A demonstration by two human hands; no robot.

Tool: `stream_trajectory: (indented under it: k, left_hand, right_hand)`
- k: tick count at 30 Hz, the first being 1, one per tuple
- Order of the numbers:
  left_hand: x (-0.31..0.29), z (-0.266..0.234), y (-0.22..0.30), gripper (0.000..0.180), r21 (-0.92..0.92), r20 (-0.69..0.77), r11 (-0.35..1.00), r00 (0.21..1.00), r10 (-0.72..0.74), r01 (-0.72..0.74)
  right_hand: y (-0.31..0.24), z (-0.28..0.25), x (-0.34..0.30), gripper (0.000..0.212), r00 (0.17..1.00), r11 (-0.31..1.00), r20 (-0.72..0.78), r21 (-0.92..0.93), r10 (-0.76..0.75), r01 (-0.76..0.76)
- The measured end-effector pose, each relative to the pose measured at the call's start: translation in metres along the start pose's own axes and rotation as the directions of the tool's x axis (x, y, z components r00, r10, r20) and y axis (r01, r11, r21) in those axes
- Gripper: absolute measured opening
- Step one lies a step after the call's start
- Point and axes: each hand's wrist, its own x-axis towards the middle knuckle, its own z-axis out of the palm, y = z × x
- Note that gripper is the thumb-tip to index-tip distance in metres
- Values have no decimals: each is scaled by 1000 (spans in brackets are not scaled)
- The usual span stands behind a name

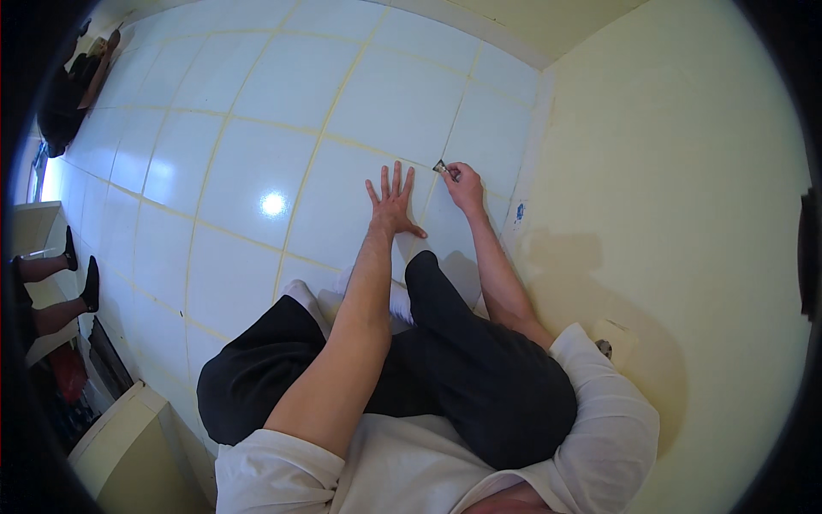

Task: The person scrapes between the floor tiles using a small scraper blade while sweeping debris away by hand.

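Note:
My left hand lies flat on the glossy white floor tiles with its fingers spread, holding nothing. To its right, my right hand is closed around a small scraper. The scraper's dark, metallic head sticks out past the fingertips and meets the floor at a crossing of yellowish grout lines. My fingers hide most of its handle. Beneath my arms are my bent knees in dark trousers, and a foot in a light sock rests on the tiles.
A cream wall rises close on my right, with a blue smear near its base. At far left another person is low to the floor; nearer, someone's dark-shod foot shows. A pale cabinet-like block stands at lower left.

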Motion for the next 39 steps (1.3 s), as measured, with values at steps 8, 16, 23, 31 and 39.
stream_trajectory:
  k: [8,16,23,31,39]
  left_hand:
    - [-3,2,-1,164,-13,-14,1000,1000,9,-9]
    - [0,1,2,165,-17,-8,1000,1000,14,-14]
    - [-1,1,1,166,-5,6,1000,1000,2,-2]
    - [-4,2,2,165,-34,-21,999,1000,6,-7]
    - [-1,-2,9,165,-37,9,999,1000,10,-10]
  right_hand:
    - [-12,2,1,17,995,999,98,-32,36,-33]
    - [-19,21,-13,15,986,990,-92,-18,-138,137]
    - [-13,17,-11,13,982,985,-112,-91,-153,144]
    - [-19,21,-6,14,985,984,-76,-106,-154,146]
    - [-20,25,-1,15,989,985,-59,-115,-133,125]
